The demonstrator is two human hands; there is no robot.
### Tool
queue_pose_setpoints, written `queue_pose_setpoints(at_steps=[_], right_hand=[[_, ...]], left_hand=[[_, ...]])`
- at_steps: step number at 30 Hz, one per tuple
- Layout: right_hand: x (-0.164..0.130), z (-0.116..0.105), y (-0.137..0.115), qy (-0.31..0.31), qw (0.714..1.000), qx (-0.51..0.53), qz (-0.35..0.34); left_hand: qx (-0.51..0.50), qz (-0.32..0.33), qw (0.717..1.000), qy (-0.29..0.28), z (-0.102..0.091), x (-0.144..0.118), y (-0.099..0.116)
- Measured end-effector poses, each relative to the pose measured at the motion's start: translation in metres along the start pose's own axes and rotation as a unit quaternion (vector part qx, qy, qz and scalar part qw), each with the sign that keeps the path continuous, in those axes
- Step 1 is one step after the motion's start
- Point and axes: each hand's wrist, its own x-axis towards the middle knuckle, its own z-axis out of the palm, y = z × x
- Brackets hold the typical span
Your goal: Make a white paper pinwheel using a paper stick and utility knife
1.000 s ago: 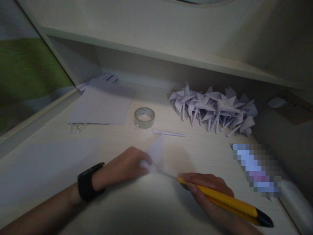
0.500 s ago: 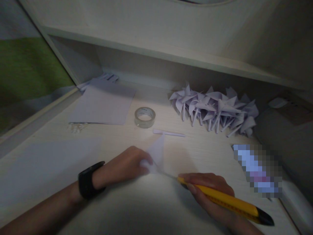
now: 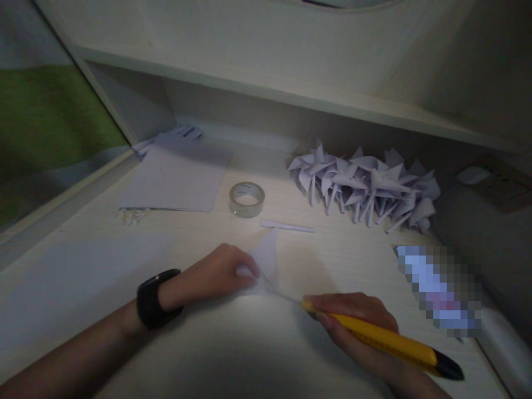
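Observation:
My left hand [image 3: 228,270], with a black watch [image 3: 158,298] on the wrist, pinches a small folded white paper [image 3: 267,257] on the table. My right hand [image 3: 353,316] grips a yellow utility knife [image 3: 386,338] with a black end. Its long blade [image 3: 286,298] reaches left into the paper, close to my left fingertips. Just beyond the paper's upper corner lies a thin rolled paper stick [image 3: 287,226]. A roll of clear tape [image 3: 246,200] sits behind it. How deep the blade lies in the fold is hard to tell.
Several paper pinwheels [image 3: 366,180] are piled at the back right. White sheets [image 3: 178,174] lie at the back left, with small pale bits [image 3: 133,215] by their edge. Another sheet [image 3: 83,277] is at left. A blurred-out flat object [image 3: 436,291] lies right, and a shelf [image 3: 266,86] overhangs.
My left hand has shifted slightly, its thumb now closer to the forefinger on the paper. The utility knife and my right hand have barely moved.

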Motion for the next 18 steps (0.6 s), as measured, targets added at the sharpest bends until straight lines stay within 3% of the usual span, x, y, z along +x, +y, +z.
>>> queue_pose_setpoints(at_steps=[18], right_hand=[[0.0063, -0.0026, -0.0076, 0.006, 0.998, -0.017, -0.055]], left_hand=[[0.005, 0.003, 1.0, 0.002, -0.0007, -0.0013, 0.0029]])
